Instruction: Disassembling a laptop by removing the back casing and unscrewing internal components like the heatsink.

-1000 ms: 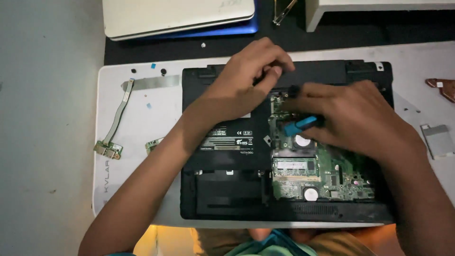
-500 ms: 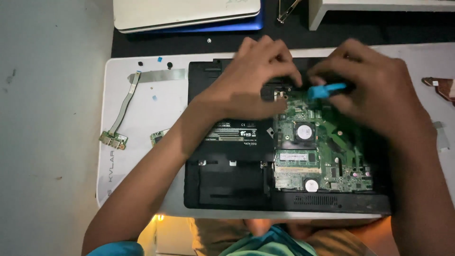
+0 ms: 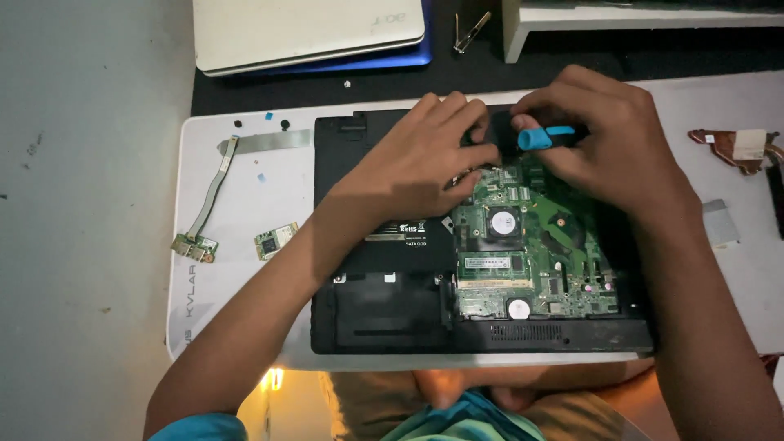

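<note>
Screw work at the board's (image 3: 531,245) top edge: screwdriver (image 3: 543,136) is clamped in the right hand (image 3: 604,131); left hand (image 3: 416,159) is pressed flat, open, on the laptop (image 3: 392,310). Next, steady downward pressure is needed.

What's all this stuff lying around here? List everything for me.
Opened laptop base: one, black, middle of the white mat.
Circuit board: one, green, exposed in the base's right half.
Screwdriver: one, blue handle, over the board's far edge.
White mat: one, under the base.
Ribbon cable with small board: one, grey and green, left on the mat.
Small card: one, green, beside that cable.
Closed laptop: one, white, top.
Copper heat pipe: one, right edge.
Left hand: on the base's far edge.
Right hand: holding the screwdriver.
</note>
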